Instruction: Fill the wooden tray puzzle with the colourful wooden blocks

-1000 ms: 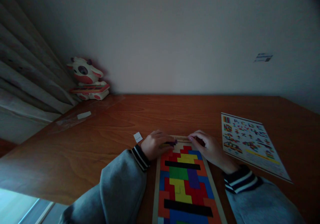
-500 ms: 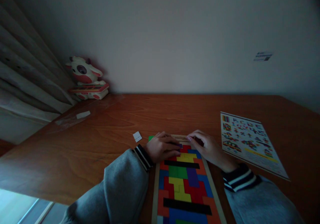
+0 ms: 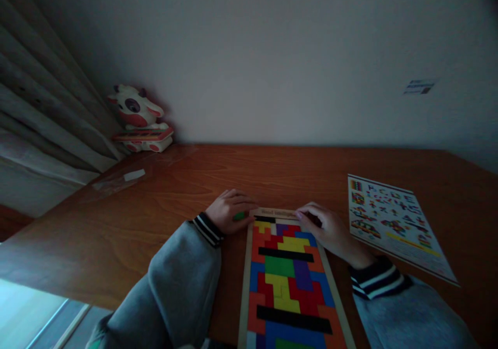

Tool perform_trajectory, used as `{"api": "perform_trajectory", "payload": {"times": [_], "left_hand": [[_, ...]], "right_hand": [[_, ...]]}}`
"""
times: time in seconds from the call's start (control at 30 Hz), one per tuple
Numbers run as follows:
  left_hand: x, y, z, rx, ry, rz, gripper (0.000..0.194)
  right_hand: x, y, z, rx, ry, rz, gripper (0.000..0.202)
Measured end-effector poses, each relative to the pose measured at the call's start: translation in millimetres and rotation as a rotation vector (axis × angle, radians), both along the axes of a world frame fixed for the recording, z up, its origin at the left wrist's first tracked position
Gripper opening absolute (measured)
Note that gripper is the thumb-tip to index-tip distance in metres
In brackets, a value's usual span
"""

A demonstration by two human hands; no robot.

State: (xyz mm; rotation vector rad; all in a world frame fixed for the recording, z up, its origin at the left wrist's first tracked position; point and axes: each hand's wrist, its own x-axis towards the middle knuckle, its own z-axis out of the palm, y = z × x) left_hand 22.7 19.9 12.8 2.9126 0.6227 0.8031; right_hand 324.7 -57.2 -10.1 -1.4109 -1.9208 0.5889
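A wooden block puzzle board (image 3: 244,307) lies lengthwise before me, filled with coloured pieces and black bars. A pale patch (image 3: 273,228) shows near its top; whether it is a piece or a gap I cannot tell. My left hand (image 3: 230,211) rests beside the upper left corner, fingers stretched toward the rim. Between its thumb and fingers shows a green block (image 3: 239,216), partly hidden. At the upper right corner, my right hand (image 3: 322,229) has thumb and index finger closed on the board's edge.
A printed pattern sheet (image 3: 400,224) lies right of the board. A cow toy with a keyboard (image 3: 143,121) stands at the back left, near the curtain (image 3: 46,95). A pale strip (image 3: 134,175) lies on the table's left side. Behind rises the wall (image 3: 272,58).
My left hand has moved left off the board's upper pieces onto the table beside it, and the small white piece there is now hidden. My right hand stays at the corner.
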Motion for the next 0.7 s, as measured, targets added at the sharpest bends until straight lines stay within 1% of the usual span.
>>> {"api": "perform_trajectory", "payload": {"times": [0.07,0.13,0.2,0.23,0.33,0.47,0.6,0.7], "left_hand": [[-29.2,10.8,1.8,0.016,0.019,0.047,0.033],[-54.5,16.9,1.7,-0.014,0.062,0.084,0.039],[-70.9,18.7,0.4,-0.05,0.075,0.105,0.04],[-75.2,18.5,-0.4,-0.062,0.074,0.108,0.04],[-75.2,16.7,-3.9,-0.078,0.065,0.106,0.04],[-61.6,16.0,-12.2,-0.052,0.056,0.082,0.037],[-51.8,16.8,-21.4,-0.027,0.028,0.049,0.028],[-48.4,15.9,-22.0,-0.041,-0.023,0.011,0.025]], "right_hand": [[0.5,-0.1,-0.6,0.002,0.001,-0.006,0.03],[0.4,-0.4,-0.5,-0.001,0.007,-0.004,0.03],[0.2,-0.8,-0.2,-0.007,0.011,-0.001,0.03],[0.2,-0.9,-0.2,-0.01,0.014,-0.001,0.03],[0.3,-0.9,-0.4,-0.009,0.025,-0.005,0.03],[0.6,-1.0,0.7,-0.016,0.05,-0.028,0.03],[2.4,-0.6,2.4,-0.02,0.144,-0.113,0.033],[4.6,0.4,2.0,-0.006,0.222,-0.179,0.035]]}}
